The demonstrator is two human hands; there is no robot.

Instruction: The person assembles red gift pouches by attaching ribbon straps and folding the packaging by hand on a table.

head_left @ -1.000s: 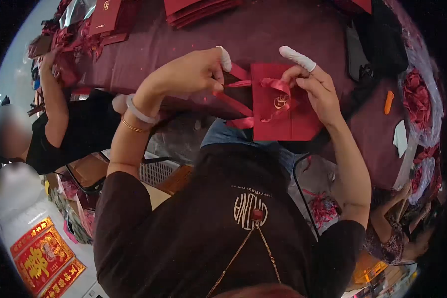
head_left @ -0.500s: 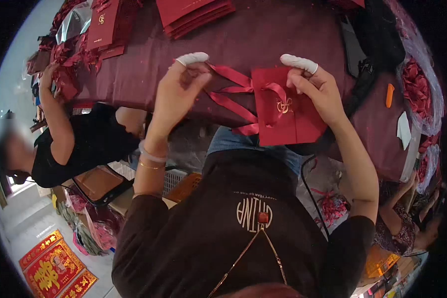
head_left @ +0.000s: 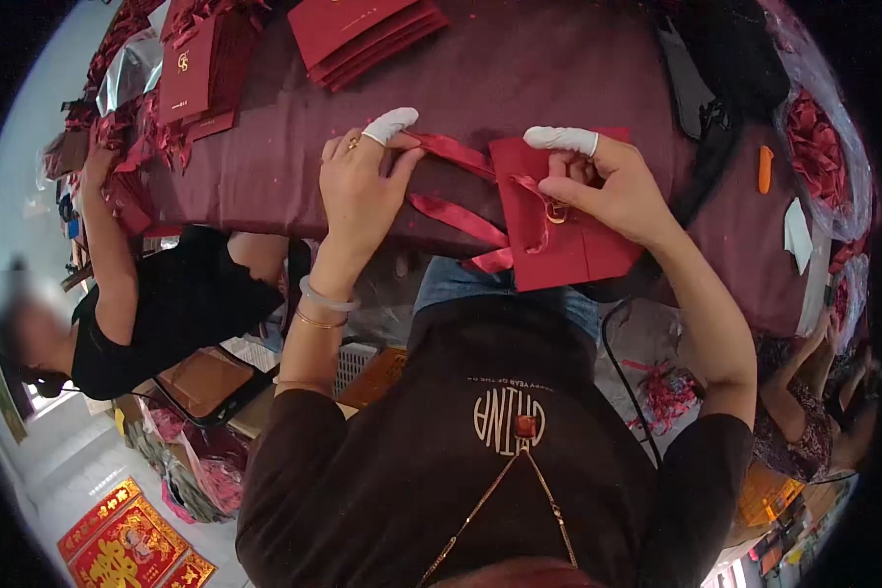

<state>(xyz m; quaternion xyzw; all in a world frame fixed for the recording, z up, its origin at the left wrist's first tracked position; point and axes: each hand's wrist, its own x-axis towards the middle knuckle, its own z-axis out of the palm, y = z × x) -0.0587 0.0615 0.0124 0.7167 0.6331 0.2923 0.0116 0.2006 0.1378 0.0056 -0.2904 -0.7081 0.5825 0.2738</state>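
Observation:
A small red paper gift bag (head_left: 603,250) with a gold logo lies at the table's near edge, in front of my body. Red ribbon (head_left: 456,152) runs out from its left side in loose strands. My left hand (head_left: 363,191) pinches the end of the upper strand between thumb and index finger. Another strand (head_left: 461,220) hangs below it, free of the fingers. Over the bag's front, my right hand (head_left: 608,186) is closed, its thumb and curled fingers at the ribbon handle (head_left: 531,186). White finger cots cover both index fingers.
Folded red bags (head_left: 372,39) are stacked at the far side of the table (head_left: 294,127). More bags (head_left: 191,73) lie at the left, near a co-worker's arm (head_left: 113,235). An orange cutter (head_left: 765,169) and plastic-wrapped red material (head_left: 818,162) are at the right.
My right hand has moved left and slightly down across the bag to its ribbon handle. My left hand still holds the ribbon, its wrist turned a little. The whole view has shifted slightly.

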